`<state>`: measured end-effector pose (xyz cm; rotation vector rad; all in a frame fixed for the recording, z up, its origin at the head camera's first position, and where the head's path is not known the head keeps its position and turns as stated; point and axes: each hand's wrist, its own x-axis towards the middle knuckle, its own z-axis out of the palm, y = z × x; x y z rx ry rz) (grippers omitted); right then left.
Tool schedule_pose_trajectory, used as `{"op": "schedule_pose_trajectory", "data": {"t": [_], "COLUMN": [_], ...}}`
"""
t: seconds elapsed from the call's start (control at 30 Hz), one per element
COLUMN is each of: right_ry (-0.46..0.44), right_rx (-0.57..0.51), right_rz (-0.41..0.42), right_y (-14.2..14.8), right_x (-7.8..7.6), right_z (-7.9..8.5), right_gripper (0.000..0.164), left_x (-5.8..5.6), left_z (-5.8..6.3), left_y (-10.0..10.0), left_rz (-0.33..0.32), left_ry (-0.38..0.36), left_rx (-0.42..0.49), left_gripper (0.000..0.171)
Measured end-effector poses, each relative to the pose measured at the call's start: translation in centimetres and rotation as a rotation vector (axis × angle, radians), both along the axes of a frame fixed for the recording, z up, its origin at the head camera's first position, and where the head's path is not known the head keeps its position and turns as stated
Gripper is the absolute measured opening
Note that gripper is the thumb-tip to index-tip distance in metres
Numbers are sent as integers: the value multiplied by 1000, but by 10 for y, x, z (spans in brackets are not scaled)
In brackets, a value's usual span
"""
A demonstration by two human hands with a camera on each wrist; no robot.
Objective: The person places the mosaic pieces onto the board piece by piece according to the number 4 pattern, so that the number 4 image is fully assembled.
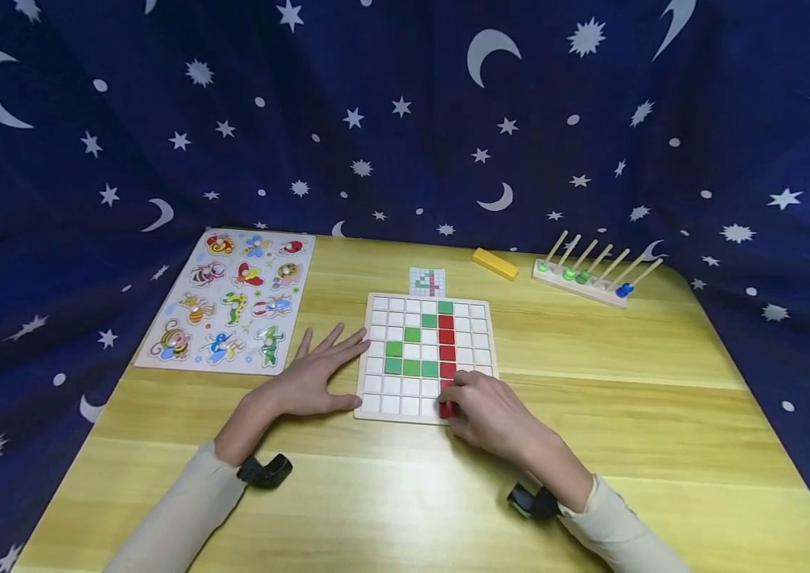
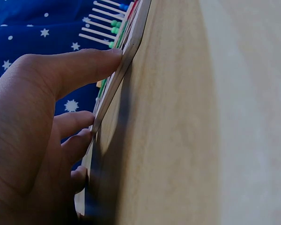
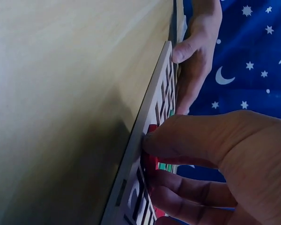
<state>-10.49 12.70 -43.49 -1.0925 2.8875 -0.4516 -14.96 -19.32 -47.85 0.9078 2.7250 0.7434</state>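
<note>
A square wooden grid board (image 1: 405, 419) lies in the middle of the table. Green tiles (image 1: 394, 349) form a slanted line and a short row on it, beside a column of red tiles (image 1: 446, 336). My right hand (image 1: 487, 410) pinches a red tile (image 3: 150, 161) between thumb and fingers at the column's bottom cell, close over the board. At the board's left side, my left hand (image 1: 312, 382) has its fingers spread, thumb and fingertips touching the edge. Just behind the board is a small pattern card (image 1: 427, 282) with a matching green and red figure.
An insect peg puzzle (image 1: 226, 302) lies at the back left. Toward the back right are a yellow block (image 1: 495, 264) and a wooden rack (image 1: 580, 285) with slanted pegs and green and blue beads. A dark blue star-patterned cloth (image 1: 405, 119) hangs behind the table.
</note>
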Motion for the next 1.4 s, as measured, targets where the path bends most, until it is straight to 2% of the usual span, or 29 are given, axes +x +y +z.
{"op": "schedule_pose_trajectory", "data": {"t": [0.4, 0.73, 0.9, 1.0, 1.1, 1.23, 1.4], "right_ry": [1, -99, -114, -91, -62, -72, -122], "right_rx": [-12, -81, -147, -184, -144, -43, 21], "right_rz": [-5, 0, -22, -70, -147, -226, -252], "right_y": [5, 11, 22, 38, 59, 87, 103], "right_x": [-3, -9, -10, -10, -4, 10, 26], "right_z": [4, 2, 5, 9, 13, 15, 13], "right_gripper": [9, 12, 18, 21, 22, 29, 32], "left_x": [-1, -2, -2, -3, -3, -2, 2], "left_z": [3, 1, 2, 3, 3, 2, 0], "left_y": [2, 0, 0, 0, 2, 2, -1], "left_rz": [8, 5, 5, 9, 6, 4, 18], "left_ry": [-13, -14, -12, -17, -18, -16, -23], "left_rx": [-6, -22, -12, -13, -16, -19, -17], "left_gripper": [90, 91, 90, 91, 91, 91, 91]}}
